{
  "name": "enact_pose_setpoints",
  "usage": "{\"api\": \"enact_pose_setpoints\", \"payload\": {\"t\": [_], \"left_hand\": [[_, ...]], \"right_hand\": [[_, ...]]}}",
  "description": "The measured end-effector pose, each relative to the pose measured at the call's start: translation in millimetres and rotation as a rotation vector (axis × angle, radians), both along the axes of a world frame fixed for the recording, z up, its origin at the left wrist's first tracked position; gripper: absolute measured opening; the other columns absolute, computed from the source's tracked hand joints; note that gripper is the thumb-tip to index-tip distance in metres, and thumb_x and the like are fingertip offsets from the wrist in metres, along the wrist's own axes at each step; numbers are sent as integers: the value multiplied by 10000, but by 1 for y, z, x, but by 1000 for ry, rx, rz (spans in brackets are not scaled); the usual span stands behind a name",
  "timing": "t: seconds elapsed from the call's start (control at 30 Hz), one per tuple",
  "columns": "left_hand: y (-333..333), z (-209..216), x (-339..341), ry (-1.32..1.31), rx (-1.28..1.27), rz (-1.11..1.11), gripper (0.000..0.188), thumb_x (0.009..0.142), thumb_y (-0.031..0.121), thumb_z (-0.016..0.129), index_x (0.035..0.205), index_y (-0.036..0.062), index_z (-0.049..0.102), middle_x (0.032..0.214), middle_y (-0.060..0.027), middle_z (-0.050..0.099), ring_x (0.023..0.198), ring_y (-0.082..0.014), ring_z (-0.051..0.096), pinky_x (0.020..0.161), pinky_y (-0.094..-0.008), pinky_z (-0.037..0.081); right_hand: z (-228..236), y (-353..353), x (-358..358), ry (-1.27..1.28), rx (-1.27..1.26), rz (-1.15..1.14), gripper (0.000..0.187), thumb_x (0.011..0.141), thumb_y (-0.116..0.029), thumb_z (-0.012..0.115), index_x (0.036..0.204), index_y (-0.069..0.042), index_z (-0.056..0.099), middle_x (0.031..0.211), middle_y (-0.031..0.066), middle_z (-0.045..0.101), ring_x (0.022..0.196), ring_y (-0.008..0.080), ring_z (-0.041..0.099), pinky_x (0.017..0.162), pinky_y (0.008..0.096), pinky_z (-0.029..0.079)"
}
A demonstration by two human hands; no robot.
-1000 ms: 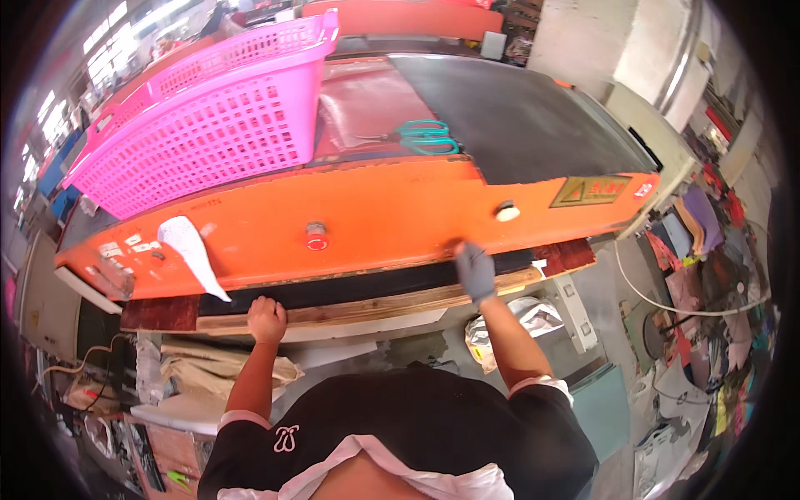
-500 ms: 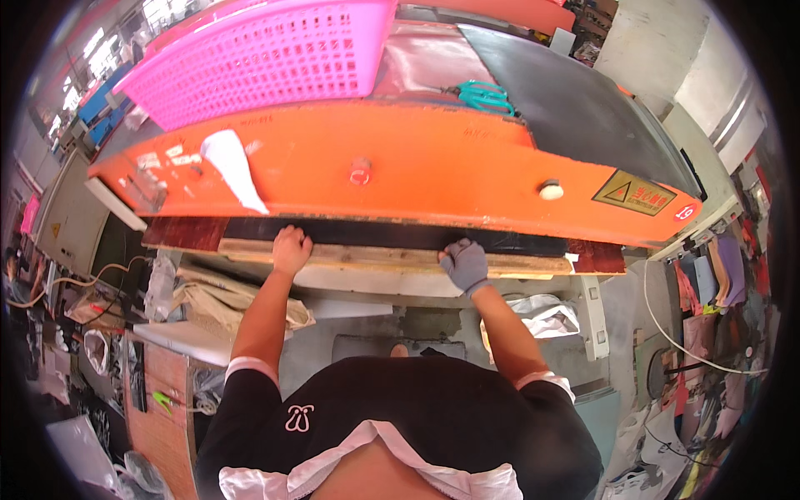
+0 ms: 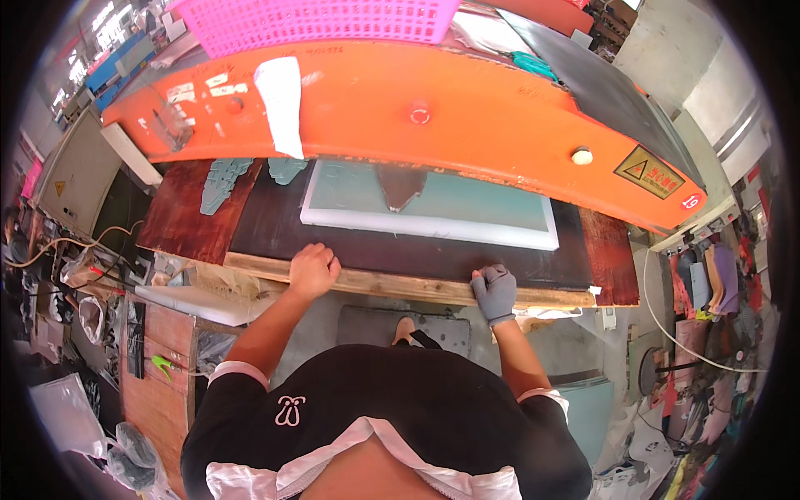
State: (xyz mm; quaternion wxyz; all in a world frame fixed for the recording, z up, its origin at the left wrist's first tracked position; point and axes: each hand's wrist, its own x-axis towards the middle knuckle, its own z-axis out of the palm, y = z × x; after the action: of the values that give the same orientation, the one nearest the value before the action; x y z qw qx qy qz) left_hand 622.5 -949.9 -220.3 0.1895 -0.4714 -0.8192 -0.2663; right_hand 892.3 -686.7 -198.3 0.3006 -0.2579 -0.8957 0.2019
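Note:
My bare left hand [image 3: 315,271] curls its fingers over the wooden front strip [image 3: 392,283] of a black board [image 3: 375,254]. Farther right, my right hand [image 3: 495,293], in a grey glove, is closed over the same edge. On the board lies a white-edged slab [image 3: 433,229] with a pale green top, partly under the orange machine beam [image 3: 358,108]. A dark pointed piece [image 3: 400,190] rests on the slab, its far end hidden by the beam. Flat pale-teal cut pieces [image 3: 223,185] lie left of the slab.
A pink basket [image 3: 317,23] and teal-handled scissors [image 3: 533,64] sit on top of the machine. A white cloth strip [image 3: 282,104] hangs down the beam. Reddish-brown panels flank the board. Grey-green sheets [image 3: 583,408] stand at lower right; a wooden cabinet [image 3: 158,375] is at lower left.
The black board has come out toward me with both hands on its edge, uncovering the slab, the dark piece and the teal pieces. My view has also shifted.

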Motion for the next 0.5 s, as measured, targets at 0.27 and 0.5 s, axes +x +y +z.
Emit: {"api": "enact_pose_setpoints", "payload": {"t": [0.27,0.5], "left_hand": [[-88,-14,80,13,93,-79,158,672,113,629,588,91,497,638,-56,477,632,-246,524,533,-385,438],[-126,-8,126,-72,110,-136,375,702,170,649,1056,72,574,1117,-113,543,1036,-299,519,876,-467,402]], "right_hand": [[36,-83,-140,-119,-1,-31,789,708,-577,643,1270,-58,453,1355,240,380,1181,414,420,961,469,383],[64,-159,-148,-585,-142,-284,905,657,-621,649,1346,-91,395,1475,173,233,1257,425,344,1001,427,370]]}}
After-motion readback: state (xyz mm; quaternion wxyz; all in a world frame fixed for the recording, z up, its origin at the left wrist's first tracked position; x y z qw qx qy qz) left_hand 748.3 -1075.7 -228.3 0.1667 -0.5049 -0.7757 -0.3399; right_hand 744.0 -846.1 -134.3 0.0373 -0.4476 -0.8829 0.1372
